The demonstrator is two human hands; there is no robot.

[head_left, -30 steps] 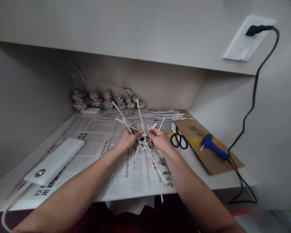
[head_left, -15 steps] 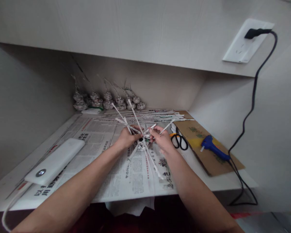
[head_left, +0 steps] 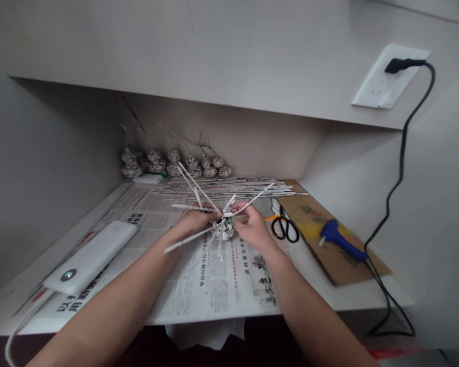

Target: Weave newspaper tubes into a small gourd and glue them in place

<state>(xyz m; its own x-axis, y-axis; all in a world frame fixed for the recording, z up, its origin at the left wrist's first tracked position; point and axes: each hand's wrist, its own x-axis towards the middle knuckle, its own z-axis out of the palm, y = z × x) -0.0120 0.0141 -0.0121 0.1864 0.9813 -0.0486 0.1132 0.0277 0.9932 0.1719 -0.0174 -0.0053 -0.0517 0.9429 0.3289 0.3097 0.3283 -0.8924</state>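
Note:
A small round weave of rolled newspaper strips (head_left: pixel 224 232) is between my hands, just above the newspaper-covered desk. Several white paper strips stick out of it: one long strip (head_left: pixel 201 191) slants up to the left, another (head_left: pixel 189 240) points down left. My left hand (head_left: pixel 194 220) is closed around the left side of the weave, its fingertips partly behind the strips. At the right side, my right hand (head_left: pixel 251 224) pinches a paper strip (head_left: pixel 258 198) that rises to the right, with fingers against the weave.
Behind lie loose paper sticks (head_left: pixel 237 187) and several finished woven gourds (head_left: pixel 174 162). Black-handled scissors (head_left: pixel 285 228) and a blue glue gun (head_left: pixel 342 240) on cardboard (head_left: pixel 352 272) are at right; its cord runs to a wall socket (head_left: pixel 386 84). A white power bank (head_left: pixel 94 257) lies left on newspaper (head_left: pixel 183 300).
The weave has turned between my hands. A strip that hung toward me on the right is gone from there, and one now points down left across my left wrist. The view has shifted slightly.

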